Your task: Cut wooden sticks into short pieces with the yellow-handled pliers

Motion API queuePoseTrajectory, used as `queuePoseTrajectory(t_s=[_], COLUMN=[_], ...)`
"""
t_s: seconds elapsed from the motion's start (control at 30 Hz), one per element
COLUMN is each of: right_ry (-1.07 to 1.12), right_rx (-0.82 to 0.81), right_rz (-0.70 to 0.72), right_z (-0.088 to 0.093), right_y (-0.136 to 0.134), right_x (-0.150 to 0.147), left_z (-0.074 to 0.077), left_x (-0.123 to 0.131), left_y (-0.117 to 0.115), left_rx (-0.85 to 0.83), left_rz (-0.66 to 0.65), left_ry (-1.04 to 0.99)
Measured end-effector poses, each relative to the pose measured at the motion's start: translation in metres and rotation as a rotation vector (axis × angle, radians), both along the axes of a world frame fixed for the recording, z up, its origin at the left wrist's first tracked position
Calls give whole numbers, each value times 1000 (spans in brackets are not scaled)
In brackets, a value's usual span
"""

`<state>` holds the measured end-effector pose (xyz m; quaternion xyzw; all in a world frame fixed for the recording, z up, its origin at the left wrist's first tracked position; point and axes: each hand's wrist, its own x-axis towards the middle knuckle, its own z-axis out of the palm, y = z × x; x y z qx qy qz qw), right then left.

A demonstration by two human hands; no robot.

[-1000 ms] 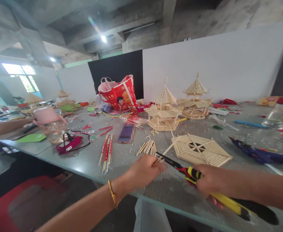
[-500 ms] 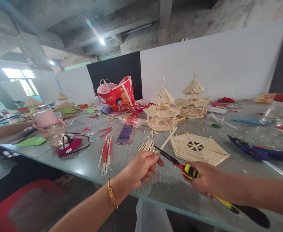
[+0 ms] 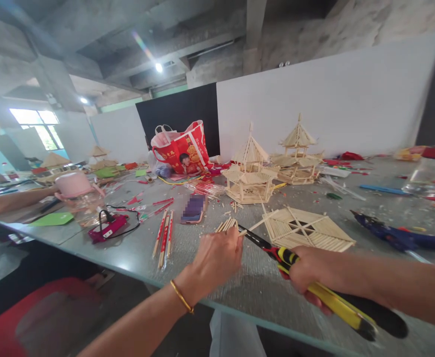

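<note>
Yellow-black-handled cutter (image 3: pixel 282 255), slim dark blades, long axis pointing up-left from right hand (image 3: pixel 310 270) clenched round it; left hand (image 3: pixel 217 255) pinching thin pale wooden stick (image 3: pixel 243 232) at blade tip.

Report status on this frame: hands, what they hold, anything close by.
Left hand pinches short stick. Right hand grips yellow-handled cutter, blades at the stick. Stick pile and hexagonal roof panel just beyond the blades.
</note>
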<state>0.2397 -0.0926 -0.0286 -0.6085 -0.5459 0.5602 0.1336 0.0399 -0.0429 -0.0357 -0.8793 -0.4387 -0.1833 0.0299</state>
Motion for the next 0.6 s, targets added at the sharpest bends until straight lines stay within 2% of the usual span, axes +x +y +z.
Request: queuePoseTrajectory(t_s=[0.1, 0.2, 0.3, 0.43, 0.5, 0.6], right_ry=[-18, -43, -70, 11, -86, -352], right_rx=[-7, 35, 14, -4, 135, 525], right_rz=[9, -6, -9, 28, 25, 17], right_z=[-6, -14, -22, -21, -15, -11], right_y=[-2, -2, 0, 2, -2, -8], right_x=[2, 2, 2, 7, 10, 12], left_z=[4, 1, -5, -6, -2, 3], left_x=[-2, -2, -1, -2, -7, -15], left_y=[0, 0, 3, 10, 12, 9], left_rx=[15, -46, -169, -435, -634, -899], left_rz=[0, -51, -87, -4, 68, 140], left_ry=[66, 19, -123, -414, -596, -843])
